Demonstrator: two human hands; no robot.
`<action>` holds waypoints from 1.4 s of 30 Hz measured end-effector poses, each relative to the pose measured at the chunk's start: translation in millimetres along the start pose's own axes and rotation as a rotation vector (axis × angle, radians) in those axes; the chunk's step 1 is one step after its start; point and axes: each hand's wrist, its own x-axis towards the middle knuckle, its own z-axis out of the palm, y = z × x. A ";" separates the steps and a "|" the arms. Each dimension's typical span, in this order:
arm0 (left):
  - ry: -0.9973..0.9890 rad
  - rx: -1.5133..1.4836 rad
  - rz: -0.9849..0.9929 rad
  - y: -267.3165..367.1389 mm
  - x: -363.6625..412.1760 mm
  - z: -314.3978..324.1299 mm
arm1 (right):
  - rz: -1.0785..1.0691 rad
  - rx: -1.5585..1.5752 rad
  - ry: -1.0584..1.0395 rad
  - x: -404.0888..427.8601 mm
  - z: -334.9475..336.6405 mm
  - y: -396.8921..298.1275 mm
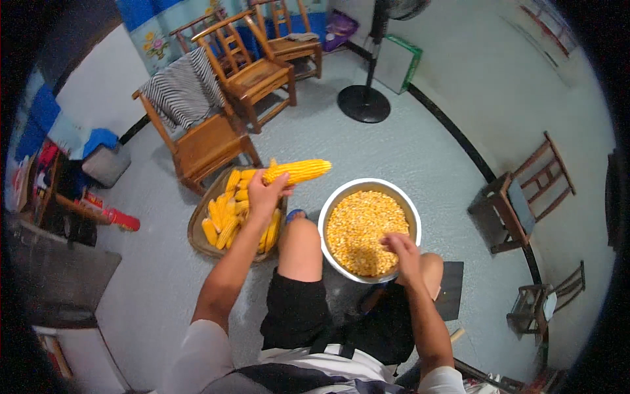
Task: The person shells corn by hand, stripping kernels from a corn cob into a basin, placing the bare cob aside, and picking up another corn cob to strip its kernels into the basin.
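My left hand [267, 191] grips the near end of a yellow ear of corn [305, 172], its tip pointing right, above a basket [194, 235] of more ears. A metal basin [418, 216] full of loose corn kernels [364, 226] stands between my knees, a little to the right. Over the right part of the basin hovers my right hand [402, 248], fingers curled. Whether kernels are between those fingers cannot be told.
Beyond the basket stands a wooden chair [209, 143] with a striped cloth [184, 88] on its back. Farther off is a black fan base [364, 103]. Another wooden chair [514, 212] is by the right wall. A dark flat board [450, 290] lies beside my right knee.
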 end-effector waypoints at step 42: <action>-0.803 0.023 -0.675 -100.1 -97.9 146.4 | 0.183 0.778 0.310 88.4 -5.1 -14.4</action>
